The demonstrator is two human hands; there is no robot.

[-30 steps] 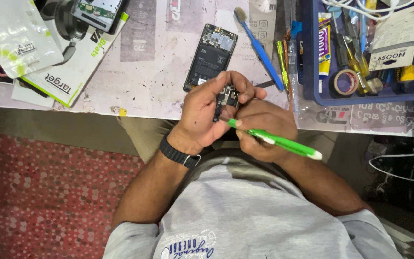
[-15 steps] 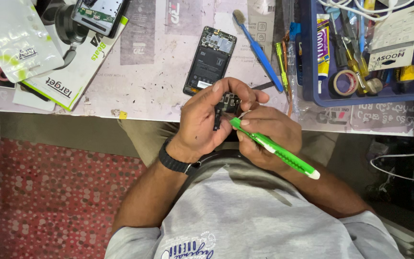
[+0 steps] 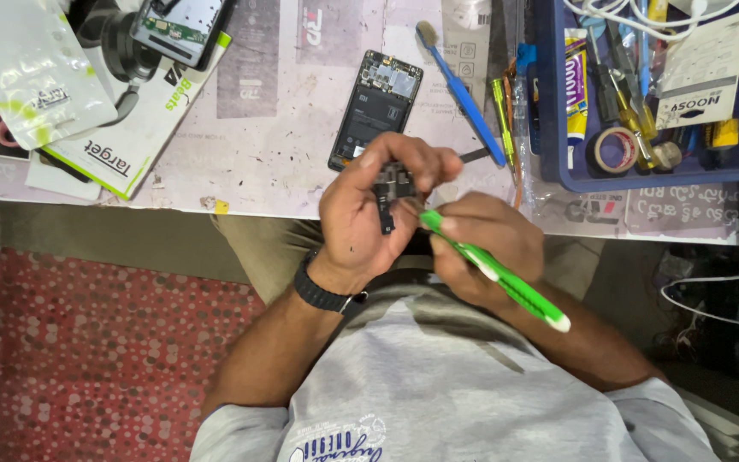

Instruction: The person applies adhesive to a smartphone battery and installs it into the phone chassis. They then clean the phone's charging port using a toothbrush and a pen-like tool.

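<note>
Left hand: the left hand (image 3: 368,218) is curled shut around a small dark phone part (image 3: 391,190), pinching it between thumb and fingertips just over the near table edge (image 3: 267,205); a black watch band sits on the wrist.
Right hand: the right hand (image 3: 482,246) is closed around a green toothbrush (image 3: 493,269), whose head end meets the part at about 10 o'clock from the hand while the white-tipped handle points out at 4 o'clock.
Small dark phone part: held in the air between both hands, touching the toothbrush head.
Opened phone: an opened phone (image 3: 375,109) lies flat at 12 o'clock from the hands, insides facing up.
Blue toothbrush: a blue toothbrush (image 3: 462,96) lies at 1 o'clock, just beside the phone.
Blue tray: a blue tray (image 3: 549,94) at 2 o'clock holds screwdrivers, a tape roll and a tube.
Far left: packets and a second opened device lie at 10 o'clock.
</note>
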